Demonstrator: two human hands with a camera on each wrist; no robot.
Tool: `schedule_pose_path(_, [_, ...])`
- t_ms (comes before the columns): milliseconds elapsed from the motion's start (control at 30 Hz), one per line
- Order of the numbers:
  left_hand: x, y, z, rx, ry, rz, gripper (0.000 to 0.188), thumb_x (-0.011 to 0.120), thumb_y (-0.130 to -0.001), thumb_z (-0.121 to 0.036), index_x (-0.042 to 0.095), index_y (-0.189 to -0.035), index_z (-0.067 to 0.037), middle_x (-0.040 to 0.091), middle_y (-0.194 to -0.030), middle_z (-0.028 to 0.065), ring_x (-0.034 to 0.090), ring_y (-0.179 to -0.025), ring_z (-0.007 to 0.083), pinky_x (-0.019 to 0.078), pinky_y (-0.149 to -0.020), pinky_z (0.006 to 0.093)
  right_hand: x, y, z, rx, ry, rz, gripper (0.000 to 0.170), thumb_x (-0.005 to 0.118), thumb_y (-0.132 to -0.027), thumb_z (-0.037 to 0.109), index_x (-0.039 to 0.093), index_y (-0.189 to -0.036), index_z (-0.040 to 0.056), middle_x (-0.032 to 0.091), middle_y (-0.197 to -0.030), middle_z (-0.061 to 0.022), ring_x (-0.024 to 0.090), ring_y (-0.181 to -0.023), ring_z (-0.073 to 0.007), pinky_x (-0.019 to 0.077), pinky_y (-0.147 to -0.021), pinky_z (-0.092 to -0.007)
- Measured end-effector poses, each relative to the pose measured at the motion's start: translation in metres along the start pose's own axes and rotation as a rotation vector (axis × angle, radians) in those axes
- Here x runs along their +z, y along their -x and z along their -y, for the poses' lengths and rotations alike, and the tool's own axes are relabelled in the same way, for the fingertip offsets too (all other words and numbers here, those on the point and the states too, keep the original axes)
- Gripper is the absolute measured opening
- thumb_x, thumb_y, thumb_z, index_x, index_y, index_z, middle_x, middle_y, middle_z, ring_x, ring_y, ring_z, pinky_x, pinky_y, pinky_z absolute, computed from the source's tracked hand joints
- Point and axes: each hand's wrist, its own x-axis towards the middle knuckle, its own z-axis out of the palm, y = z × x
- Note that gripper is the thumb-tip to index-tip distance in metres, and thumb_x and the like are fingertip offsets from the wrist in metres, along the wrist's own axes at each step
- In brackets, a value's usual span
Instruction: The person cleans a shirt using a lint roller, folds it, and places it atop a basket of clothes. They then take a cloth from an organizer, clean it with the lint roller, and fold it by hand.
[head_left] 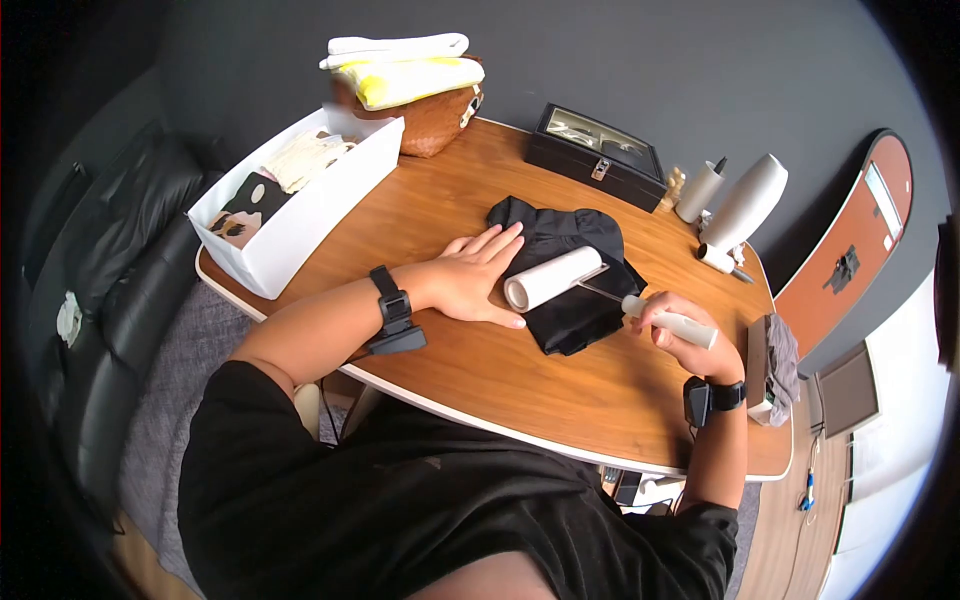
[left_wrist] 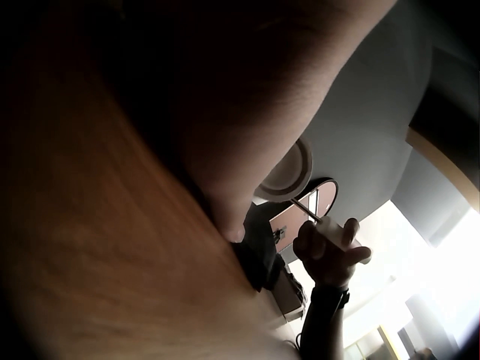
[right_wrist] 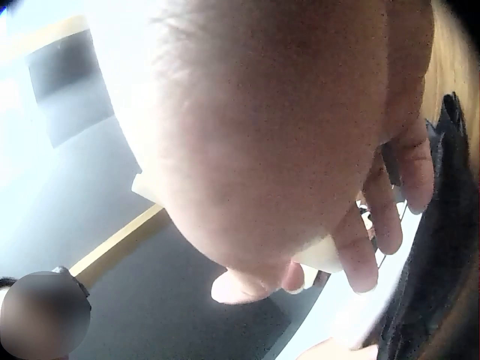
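Note:
A black cloth item (head_left: 575, 325), perhaps a garment, lies folded on the wooden table. Across it rests a white lint roller (head_left: 556, 276), its sticky cylinder over the fabric. My right hand (head_left: 680, 330) grips the roller's white handle (head_left: 690, 328), fingers curled round it. My left hand (head_left: 470, 278) lies with straight, spread fingers at the cloth's left edge, fingertips on the fabric and thumb near the roller's end. In the left wrist view, the right hand (left_wrist: 330, 251) shows beyond the roller's round end (left_wrist: 289, 174). The right wrist view has the palm covering most of the handle.
A white bin (head_left: 300, 215) with cloth items stands at the left. Behind it sits a brown bag (head_left: 432, 122) topped by folded towels (head_left: 410, 80). A black glass-topped case (head_left: 596, 160), a white hair dryer (head_left: 745, 203) and a box with grey cloth (head_left: 780, 365) line the back and right.

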Motion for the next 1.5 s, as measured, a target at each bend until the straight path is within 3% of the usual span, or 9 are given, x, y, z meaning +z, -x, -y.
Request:
schedule_pose_path(167, [-0.003, 0.000, -0.003, -0.022, 0.047, -0.211, 0.105, 0.070, -0.088, -0.067, 0.034, -0.155, 0.005, 0.018, -0.166, 0.0307, 0.015, -0.155, 0.0493, 0.0232, -0.123, 0.0551, 0.005, -0.005, 0.009, 0.007, 0.031, -0.072, 0.024, 0.072, -0.100, 0.027, 0.065, -0.109, 0.0057, 0.068, -0.103, -0.0074, 0.068, -0.099, -0.0199, 0.0535, -0.087, -0.0343])
schedule_pose_path(467, [0.008, -0.005, 0.010, -0.051, -0.040, -0.081, 0.103, 0.060, -0.093, -0.070, 0.030, -0.157, 0.005, 0.016, -0.166, 0.0348, 0.016, -0.155, 0.0485, 0.0203, -0.124, 0.0547, 0.044, -0.031, -0.002, -0.046, 0.309, -0.209, 0.025, 0.077, -0.093, 0.023, 0.068, -0.111, 0.0075, 0.071, -0.101, -0.0112, 0.067, -0.094, -0.0297, 0.0531, -0.085, -0.0390])
schedule_pose_path(733, [0.004, -0.002, 0.001, -0.059, -0.075, -0.052, 0.103, 0.057, -0.096, -0.069, 0.023, -0.162, 0.003, 0.018, -0.165, 0.0355, 0.016, -0.155, 0.0486, 0.0186, -0.125, 0.0555, 0.056, -0.040, -0.007, -0.022, 0.645, -0.137, 0.039, 0.072, -0.095, 0.036, 0.066, -0.126, 0.0138, 0.068, -0.110, -0.0124, 0.064, -0.103, -0.0381, 0.0532, -0.087, -0.0460])
schedule_pose_path(900, [0.000, 0.002, -0.011, -0.091, -0.001, 0.014, 0.086, 0.055, -0.099, -0.064, 0.025, -0.166, -0.018, 0.027, -0.161, 0.0356, 0.025, -0.151, 0.0502, 0.0210, -0.123, 0.0567, 0.055, -0.042, -0.013, -0.018, 0.613, -0.159, 0.042, 0.072, -0.094, 0.038, 0.066, -0.128, 0.0149, 0.068, -0.108, -0.0139, 0.064, -0.103, -0.0381, 0.0532, -0.087, -0.0461])
schedule_pose_path(1000, [-0.001, 0.003, -0.013, -0.095, -0.028, 0.003, 0.081, 0.054, -0.100, -0.062, 0.026, -0.166, -0.024, 0.032, -0.159, 0.0352, 0.027, -0.150, 0.0509, 0.0224, -0.122, 0.0569, 0.045, -0.041, -0.004, -0.062, 0.635, -0.138, 0.045, 0.075, -0.091, 0.041, 0.068, -0.127, 0.0143, 0.067, -0.104, -0.0132, 0.064, -0.099, -0.0361, 0.0531, -0.085, -0.0444])
schedule_pose_path(1133, [-0.006, 0.004, -0.013, -0.083, -0.027, 0.019, 0.081, 0.054, -0.100, -0.062, 0.028, -0.165, -0.021, 0.032, -0.159, 0.0354, 0.028, -0.149, 0.0516, 0.0227, -0.121, 0.0571, 0.025, -0.031, 0.017, -0.204, 0.642, -0.127, 0.051, 0.079, -0.085, 0.048, 0.072, -0.121, 0.0130, 0.065, -0.092, -0.0116, 0.063, -0.090, -0.0333, 0.0532, -0.079, -0.0425])
schedule_pose_path(1333, [-0.001, 0.003, -0.011, -0.079, -0.040, 0.018, 0.079, 0.052, -0.101, -0.062, 0.032, -0.163, -0.018, 0.031, -0.159, 0.0366, 0.028, -0.149, 0.0533, 0.0228, -0.121, 0.0579, 0.015, -0.021, 0.026, -0.065, 0.497, -0.269, 0.038, 0.077, -0.092, 0.035, 0.075, -0.112, 0.0023, 0.074, -0.099, -0.0138, 0.067, -0.086, -0.0302, 0.0534, -0.077, -0.0372])
schedule_pose_path(1433, [-0.005, 0.004, -0.015, -0.073, -0.018, 0.039, 0.076, 0.051, -0.102, -0.059, 0.031, -0.164, -0.020, 0.030, -0.159, 0.0370, 0.027, -0.149, 0.0542, 0.0224, -0.122, 0.0576, 0.027, -0.027, 0.013, -0.006, 0.533, -0.228, 0.039, 0.079, -0.091, 0.032, 0.073, -0.117, 0.0030, 0.074, -0.101, -0.0146, 0.069, -0.093, -0.0319, 0.0538, -0.082, -0.0389])
schedule_pose_path(1500, [-0.005, 0.005, -0.018, -0.023, -0.049, 0.052, 0.071, 0.052, -0.103, -0.055, 0.034, -0.163, -0.023, 0.038, -0.153, 0.0356, 0.036, -0.143, 0.0529, 0.0274, -0.119, 0.0555, 0.044, -0.033, -0.005, 0.037, 0.382, -0.161, 0.048, 0.080, -0.091, 0.029, 0.066, -0.131, 0.0051, 0.072, -0.113, -0.0165, 0.068, -0.102, -0.0355, 0.0534, -0.089, -0.0417])
